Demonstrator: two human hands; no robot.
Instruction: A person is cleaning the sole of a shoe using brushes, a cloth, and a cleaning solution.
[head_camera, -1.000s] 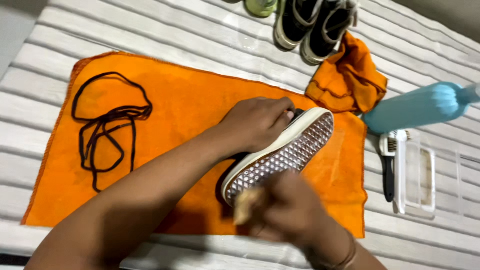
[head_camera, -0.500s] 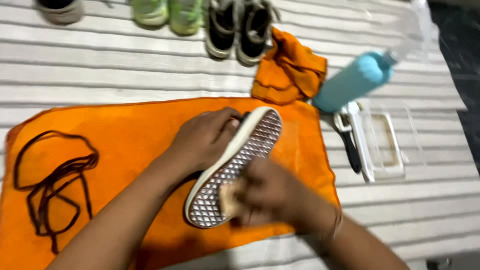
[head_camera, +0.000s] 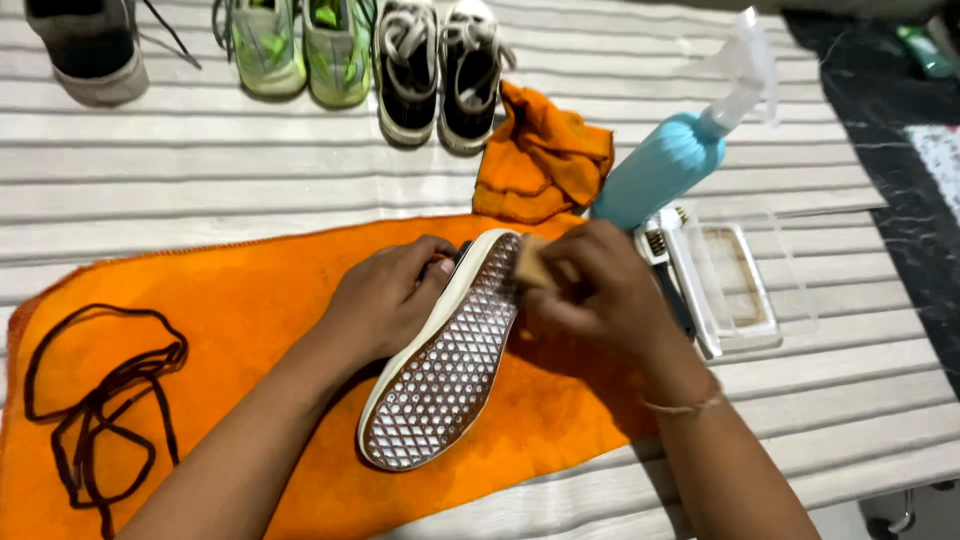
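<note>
Shoe (head_camera: 445, 360) lies sole-up on the orange towel (head_camera: 250, 300), our left hand (head_camera: 385, 300) clamped around its side while our right hand (head_camera: 590, 290) grips a small block (head_camera: 530, 262) rubbing the sole's toe edge; next, we judge, strokes toward the heel.
</note>
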